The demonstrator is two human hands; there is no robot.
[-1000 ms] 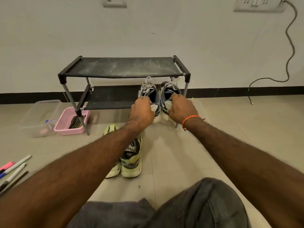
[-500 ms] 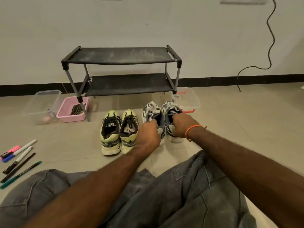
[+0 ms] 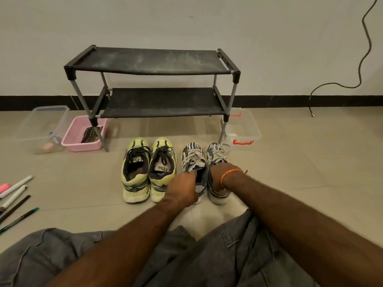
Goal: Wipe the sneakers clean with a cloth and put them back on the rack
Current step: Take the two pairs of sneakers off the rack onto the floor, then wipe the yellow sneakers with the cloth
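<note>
Two pairs of sneakers stand on the tiled floor in front of a black two-shelf rack (image 3: 153, 61) whose shelves are bare. The yellow-green pair (image 3: 149, 168) is on the left. The grey-and-white patterned pair is on the right. My left hand (image 3: 183, 188) grips the heel opening of the left patterned sneaker (image 3: 193, 158). My right hand (image 3: 217, 177), with an orange thread at the wrist, holds the heel of the right patterned sneaker (image 3: 215, 154). Both shoes rest on the floor. A dark striped cloth (image 3: 90, 134) lies in the pink basket (image 3: 76, 131).
A clear plastic box (image 3: 41, 127) stands left of the pink basket. Another clear box with red clips (image 3: 242, 129) sits behind the rack's right leg. Several markers and pens (image 3: 14, 195) lie on the floor at far left. A black cable (image 3: 360, 65) hangs down the wall at right.
Both hands pulled the patterned sneakers off the lower shelf and set them on the floor beside the yellow-green pair. The camera has tilted and drawn back.
</note>
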